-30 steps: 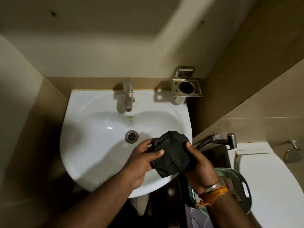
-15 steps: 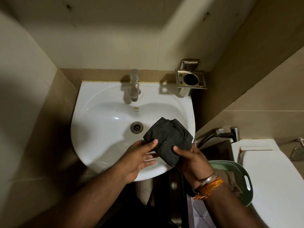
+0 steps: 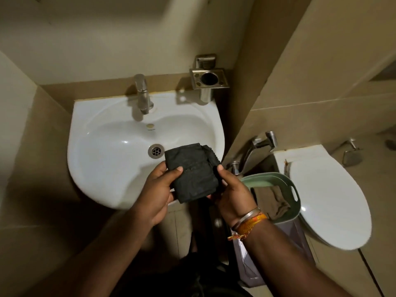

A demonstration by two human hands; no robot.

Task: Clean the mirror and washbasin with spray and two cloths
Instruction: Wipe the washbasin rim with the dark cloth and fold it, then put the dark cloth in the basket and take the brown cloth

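Note:
A folded black cloth (image 3: 192, 171) is held flat over the front right rim of the white washbasin (image 3: 102, 151). My left hand (image 3: 159, 189) grips its left edge with the thumb on top. My right hand (image 3: 231, 190) grips its right edge, a bangle and orange thread on the wrist. A brownish second cloth (image 3: 275, 201) lies in the green basket (image 3: 288, 183) to the right of the basin. No mirror or spray bottle is in view.
A steel tap (image 3: 142, 96) stands at the basin's back, the drain (image 3: 156, 151) in the bowl. A steel tumbler holder (image 3: 209, 79) is fixed on the wall at the back right. A closed white toilet (image 3: 327, 196) and a hand-spray tap (image 3: 262, 142) stand to the right.
The cloth has been folded flatter and tidier between both hands. The view has shifted, so the basin sits higher and further left in the frame.

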